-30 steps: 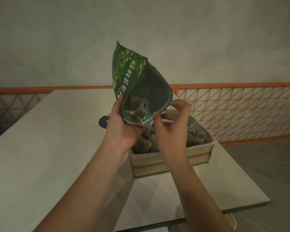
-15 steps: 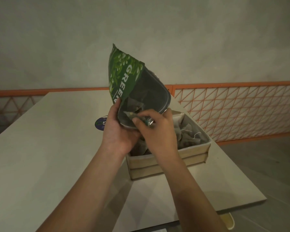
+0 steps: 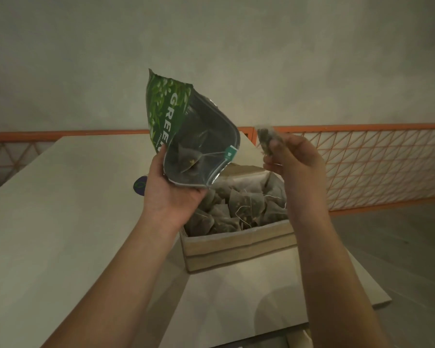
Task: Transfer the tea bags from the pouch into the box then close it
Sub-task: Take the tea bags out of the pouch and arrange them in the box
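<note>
— Glossy green foil is seen on the pouch, held tilted above the box by the left hand, its grip clenched around the lower rim. What is kept inside?

— One pyramid mesh tea bag with string. Another tea bag is pinched in the right hand, raised over the box's far right corner. Many tea bags are heaped in the open cardboard box, set near the pale bench's right edge.

Left hand raised, fingers curled gripping, right hand lifted, fingertips pinching
</note>
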The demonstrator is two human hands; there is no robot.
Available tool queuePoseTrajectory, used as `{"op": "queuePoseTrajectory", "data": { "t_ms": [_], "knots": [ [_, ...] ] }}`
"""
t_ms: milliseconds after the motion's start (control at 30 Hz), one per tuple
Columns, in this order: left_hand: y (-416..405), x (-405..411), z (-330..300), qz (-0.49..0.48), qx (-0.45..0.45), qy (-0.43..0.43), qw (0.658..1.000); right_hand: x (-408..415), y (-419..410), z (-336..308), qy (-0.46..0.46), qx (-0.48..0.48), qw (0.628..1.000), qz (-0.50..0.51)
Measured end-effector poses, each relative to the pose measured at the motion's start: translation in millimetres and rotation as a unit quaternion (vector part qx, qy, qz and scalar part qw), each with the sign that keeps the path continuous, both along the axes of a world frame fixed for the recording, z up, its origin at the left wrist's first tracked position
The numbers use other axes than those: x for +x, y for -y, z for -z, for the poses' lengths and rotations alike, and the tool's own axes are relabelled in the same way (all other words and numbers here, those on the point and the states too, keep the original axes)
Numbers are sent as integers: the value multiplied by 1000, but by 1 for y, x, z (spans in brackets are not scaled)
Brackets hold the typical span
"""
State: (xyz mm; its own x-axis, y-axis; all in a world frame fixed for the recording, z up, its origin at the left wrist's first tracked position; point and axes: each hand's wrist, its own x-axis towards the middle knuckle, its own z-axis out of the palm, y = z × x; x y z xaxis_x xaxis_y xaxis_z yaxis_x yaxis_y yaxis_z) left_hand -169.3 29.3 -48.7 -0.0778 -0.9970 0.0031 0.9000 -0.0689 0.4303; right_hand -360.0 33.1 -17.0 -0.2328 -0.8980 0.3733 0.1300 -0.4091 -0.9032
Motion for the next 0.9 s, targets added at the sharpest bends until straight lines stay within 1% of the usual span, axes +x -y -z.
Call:
{"op": "queuePoseTrajectory", "data": {
  "t_ms": [67,133,267,367,433,500,533,567,600,667,767,833,900],
  "knots": [
    [2,-1,1,-2,6,-5,1000,-10,12,7,-74,6,997,34],
    [4,-3,2,-1,14,-11,1000,-15,22,14,-123,11,990,68],
    [4,-5,3,-1,23,-15,1000,-20,29,22,-123,6,986,113],
    [5,-5,3,-2,22,-8,1000,-23,34,28,-174,15,978,112],
    [6,-5,3,0,21,-6,1000,-23,37,33,-249,38,963,93],
    [6,-6,4,-1,22,-8,1000,-22,40,41,-349,71,931,75],
    [6,-6,4,-2,23,-8,1000,-20,39,44,-386,80,916,73],
    [6,-6,5,-4,24,-8,1000,-18,37,45,-401,74,910,76],
    [6,-6,5,-5,24,-6,1000,-15,34,44,-397,54,912,84],
    [6,-6,5,-7,27,0,1000,-9,26,41,-343,10,936,83],
    [6,-6,4,-15,28,2,999,3,13,34,-253,16,967,15],
    [6,-6,4,-18,26,6,999,9,11,35,-257,35,965,-39],
    [6,-5,4,-21,25,7,999,13,12,36,-297,46,951,-69]
  ]
}}
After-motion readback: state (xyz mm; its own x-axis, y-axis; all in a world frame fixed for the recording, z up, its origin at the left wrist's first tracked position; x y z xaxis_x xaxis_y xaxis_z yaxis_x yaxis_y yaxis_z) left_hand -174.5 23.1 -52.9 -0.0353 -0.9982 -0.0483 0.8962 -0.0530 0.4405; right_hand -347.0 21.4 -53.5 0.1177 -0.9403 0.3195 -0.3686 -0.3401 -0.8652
